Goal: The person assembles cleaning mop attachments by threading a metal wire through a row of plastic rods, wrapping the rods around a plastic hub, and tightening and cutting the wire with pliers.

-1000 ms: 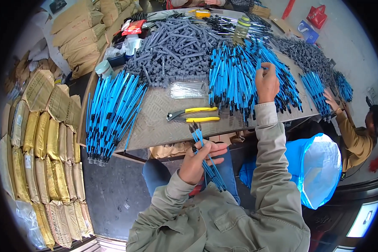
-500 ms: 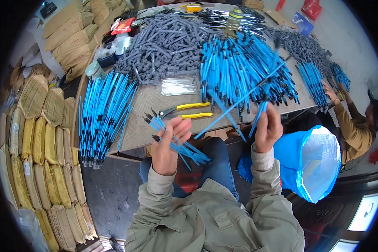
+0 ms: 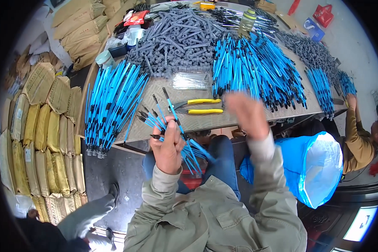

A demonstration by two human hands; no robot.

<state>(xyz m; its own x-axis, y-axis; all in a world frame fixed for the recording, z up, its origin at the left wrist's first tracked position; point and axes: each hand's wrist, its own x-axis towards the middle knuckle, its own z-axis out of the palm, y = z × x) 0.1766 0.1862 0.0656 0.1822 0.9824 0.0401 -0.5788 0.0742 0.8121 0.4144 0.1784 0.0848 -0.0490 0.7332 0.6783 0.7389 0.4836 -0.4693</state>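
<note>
Bottom centre: grey-green jacket point(image 3: 197, 210), jeans-clad knees point(image 3: 220, 157) above it. Left hand point(image 3: 169, 147) just left of frame centre, below the table edge line: fingers clamped on a loose bunch of blue rods point(image 3: 190, 154). Black-tipped ends stick out up-left, the rest fans down-right over the lap; one longer rod leans across it, tip up over the surface point(image 3: 154, 86). Right hand point(image 3: 248, 115), right of centre, motion-blurred, just below the big rod pile; can't tell if its fingers are apart or together, or if they hold anything.

Lower right: blue sack point(image 3: 292, 157), mouth open, pale lining. Lower left: another person's trouser leg point(image 3: 86, 214) and dark shoe. Left edge: stacked sacks point(image 3: 35, 138), tan and yellow.

On the surface: yellow-handled pliers point(image 3: 203, 101) mid-frame, smaller rod pile point(image 3: 113, 105) at left, overhanging the edge, big rod pile point(image 3: 256, 67) right of centre. Behind the pliers, a clear box of thin metallic pins point(image 3: 190, 81). Farther back, top centre: heap of grey plastic parts point(image 3: 178, 38), lidded jar point(image 3: 104, 59) on its left, bottle point(image 3: 246, 23) on its right. Right edge: co-worker in a brown sleeve point(image 3: 357, 145), hand at another blue bundle point(image 3: 347, 83).
</note>
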